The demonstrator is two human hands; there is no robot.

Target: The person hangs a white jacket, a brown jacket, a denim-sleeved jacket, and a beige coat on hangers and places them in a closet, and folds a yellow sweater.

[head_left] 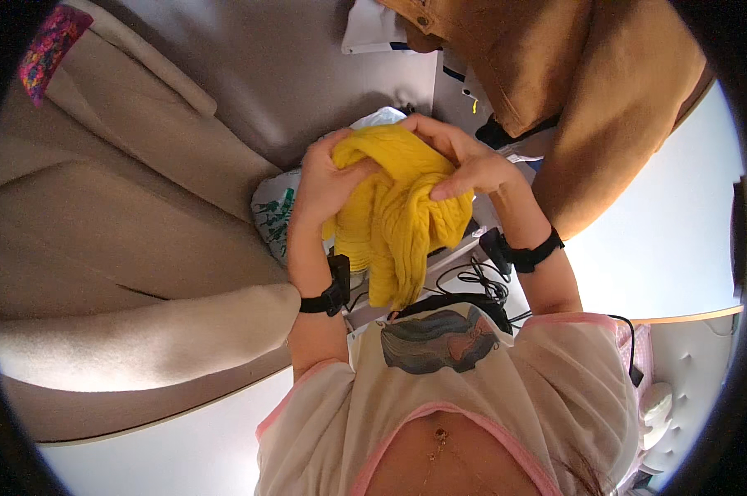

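Both hands, left hand (328, 178) and right hand (464, 161), clutch yellow knit garment (398, 215) (bunched).

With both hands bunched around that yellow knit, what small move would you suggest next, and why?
Probably shake it out: the left hand and right hand grip the yellow knit in a wad, with one end hanging down.

A white table (390, 83) carries the things. On its far side lies a brown garment (555, 74), with white paper (373, 29) at its left. Nearer, a white plastic bag with green print (273, 211) and black cables (477, 277) lie directly on it.
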